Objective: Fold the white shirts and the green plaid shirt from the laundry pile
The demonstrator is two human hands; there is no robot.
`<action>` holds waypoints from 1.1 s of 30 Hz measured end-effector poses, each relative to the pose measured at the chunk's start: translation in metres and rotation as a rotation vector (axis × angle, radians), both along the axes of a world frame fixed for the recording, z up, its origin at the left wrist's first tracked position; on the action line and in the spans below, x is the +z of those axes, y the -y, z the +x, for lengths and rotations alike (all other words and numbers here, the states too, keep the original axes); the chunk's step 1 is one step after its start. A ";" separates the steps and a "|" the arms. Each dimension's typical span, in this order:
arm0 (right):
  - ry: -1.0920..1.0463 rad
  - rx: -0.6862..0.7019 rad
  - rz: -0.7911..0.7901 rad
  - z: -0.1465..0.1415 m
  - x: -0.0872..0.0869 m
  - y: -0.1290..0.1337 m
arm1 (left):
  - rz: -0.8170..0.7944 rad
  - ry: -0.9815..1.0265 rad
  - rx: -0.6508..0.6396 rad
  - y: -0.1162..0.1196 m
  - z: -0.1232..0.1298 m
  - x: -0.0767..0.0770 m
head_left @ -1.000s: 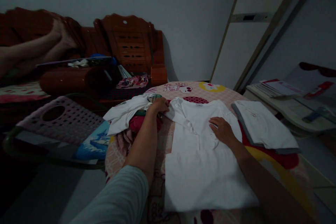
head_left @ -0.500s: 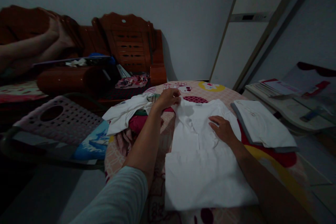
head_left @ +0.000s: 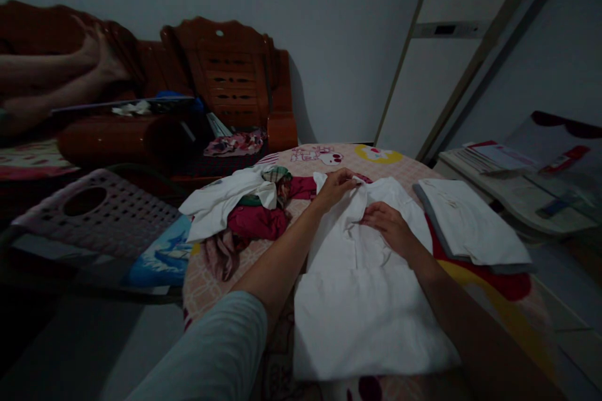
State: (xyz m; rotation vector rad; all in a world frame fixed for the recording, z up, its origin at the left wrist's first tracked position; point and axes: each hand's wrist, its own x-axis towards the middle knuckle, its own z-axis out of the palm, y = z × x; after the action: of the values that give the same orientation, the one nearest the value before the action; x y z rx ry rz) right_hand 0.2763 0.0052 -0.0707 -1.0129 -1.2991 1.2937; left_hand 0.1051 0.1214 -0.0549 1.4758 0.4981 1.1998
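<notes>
A white shirt (head_left: 376, 319) lies spread on the round table, its lower part folded up over itself. At the neckline, my left hand (head_left: 336, 188) pinches the shirt's edge and holds it lifted and turned inward. My right hand (head_left: 388, 225) is closed at the front of the shirt, its fingertips against the turned-in cloth; the thumb is mostly hidden. Left of my forearm sits a loose heap of clothes: a white garment (head_left: 226, 197) on top of a dark red one (head_left: 258, 220). A folded white garment (head_left: 470, 219) lies to the right, over a grey one.
A patterned cloth covers the table (head_left: 348, 153). At left stands a woven chair (head_left: 126, 213) with a blue cushion (head_left: 164, 257). Behind are wooden seats (head_left: 226, 75) and a person's bare legs (head_left: 56, 78). A side stand with papers (head_left: 498, 160) is at right.
My left hand has moved right, carrying the shirt's left edge inward. My right hand has shifted slightly left, and its fingers have closed at the cloth. More of the clothes heap shows.
</notes>
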 end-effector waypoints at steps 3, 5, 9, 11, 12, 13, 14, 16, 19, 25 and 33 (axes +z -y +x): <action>0.089 0.071 0.003 0.003 0.004 0.003 | -0.015 0.022 -0.037 -0.001 0.002 -0.003; 0.217 0.139 0.021 0.003 0.008 0.004 | -0.014 0.018 -0.104 -0.001 0.004 -0.003; 0.191 0.092 -0.003 0.000 0.014 0.008 | 0.022 -0.014 -0.189 -0.001 0.008 -0.007; 0.081 0.019 -0.020 0.000 0.014 0.007 | 0.064 -0.046 -0.163 -0.004 0.011 -0.012; 0.030 -0.014 -0.026 0.000 0.013 0.006 | 0.087 -0.063 -0.141 -0.005 0.012 -0.016; -0.006 -0.039 -0.040 0.001 0.012 0.005 | 0.112 -0.085 -0.121 -0.006 0.013 -0.019; -0.023 -0.058 -0.069 0.001 0.010 0.003 | 0.141 -0.117 -0.107 -0.007 0.013 -0.022; -0.007 -0.094 -0.152 0.002 0.004 -0.001 | 0.200 -0.221 -0.098 -0.009 0.011 -0.025; 0.087 -0.133 -0.212 0.001 -0.003 -0.005 | 0.277 -0.437 0.024 -0.012 -0.002 -0.022; 0.238 -0.104 -0.172 -0.003 0.000 -0.003 | 0.051 -0.792 0.760 -0.031 -0.050 -0.012; 0.280 -0.100 -0.171 -0.005 0.004 -0.001 | -0.109 -0.741 0.567 -0.049 -0.068 -0.014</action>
State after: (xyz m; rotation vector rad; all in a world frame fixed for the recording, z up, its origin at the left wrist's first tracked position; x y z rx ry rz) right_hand 0.2715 0.0067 -0.0664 -1.4019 -1.3417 1.2336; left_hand 0.0369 0.1699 -0.0693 1.7181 1.5378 0.9766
